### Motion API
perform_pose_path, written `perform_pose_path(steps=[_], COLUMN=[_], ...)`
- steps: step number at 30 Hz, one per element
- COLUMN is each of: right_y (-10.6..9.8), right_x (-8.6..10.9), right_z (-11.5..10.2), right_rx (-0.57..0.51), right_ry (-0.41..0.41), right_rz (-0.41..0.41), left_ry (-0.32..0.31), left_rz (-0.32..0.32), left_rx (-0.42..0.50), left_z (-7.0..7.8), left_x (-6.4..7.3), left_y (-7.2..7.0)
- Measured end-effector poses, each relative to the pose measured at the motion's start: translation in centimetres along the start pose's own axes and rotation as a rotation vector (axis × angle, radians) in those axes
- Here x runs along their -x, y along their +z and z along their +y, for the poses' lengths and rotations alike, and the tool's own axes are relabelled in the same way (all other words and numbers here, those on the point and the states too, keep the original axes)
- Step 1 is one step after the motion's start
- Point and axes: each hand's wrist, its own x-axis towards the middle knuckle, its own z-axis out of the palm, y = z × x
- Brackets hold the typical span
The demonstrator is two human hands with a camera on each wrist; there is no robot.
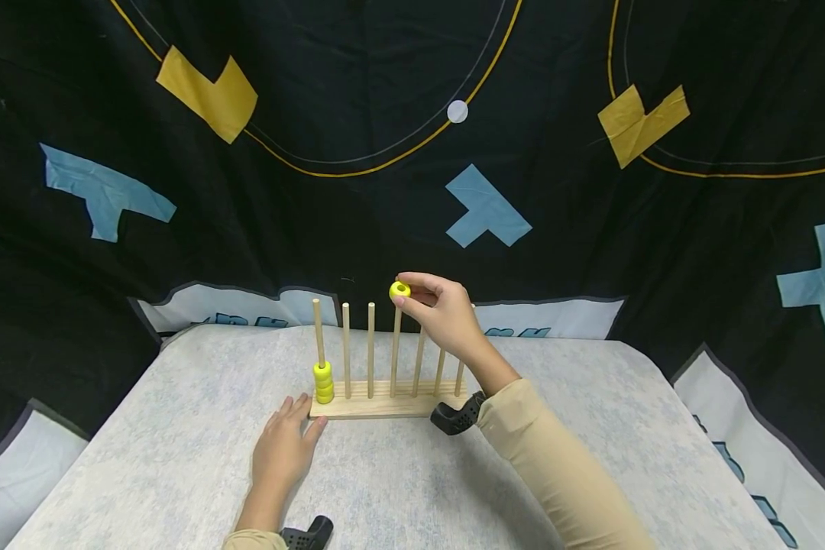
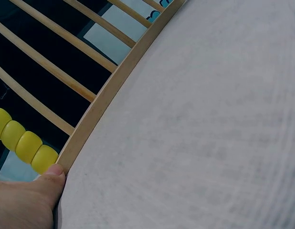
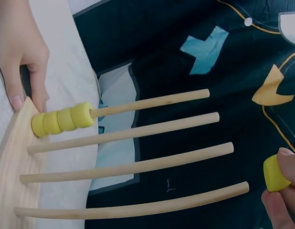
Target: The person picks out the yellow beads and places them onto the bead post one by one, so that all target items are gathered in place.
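Note:
My right hand pinches a yellow bead between thumb and fingertips, close to the top of an upright wooden rod. In the right wrist view that held bead appears just beyond the rod's tip, with a small gap between them. Several yellow beads are stacked low on the leftmost rod of a wooden peg rack. Beside the rack's left end, my left hand lies on the table, fingers fairly straight, the thumb touching the base's front edge.
The rack's other rods stand upright in a row, some partly hidden behind my right hand. A pale table carries the rack. Behind it hangs a dark cloth with blue and yellow patches.

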Motion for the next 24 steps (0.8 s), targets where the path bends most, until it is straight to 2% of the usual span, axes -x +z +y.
perform_pose_path(steps=[7, 24], right_y=[0.3, 3.4], right_x=[-1.5, -3.8], right_z=[0.0, -1.1], right_rx=[-0.004, 0.069], right_ry=[0.06, 0.043], right_rz=[-0.032, -0.128], left_ry=[0.0, 0.008], left_rz=[-0.007, 0.0], left_rx=[-0.001, 0.0], left_z=[-0.1, -0.2], left_x=[-0.2, -0.2], left_y=[0.1, 0.1])
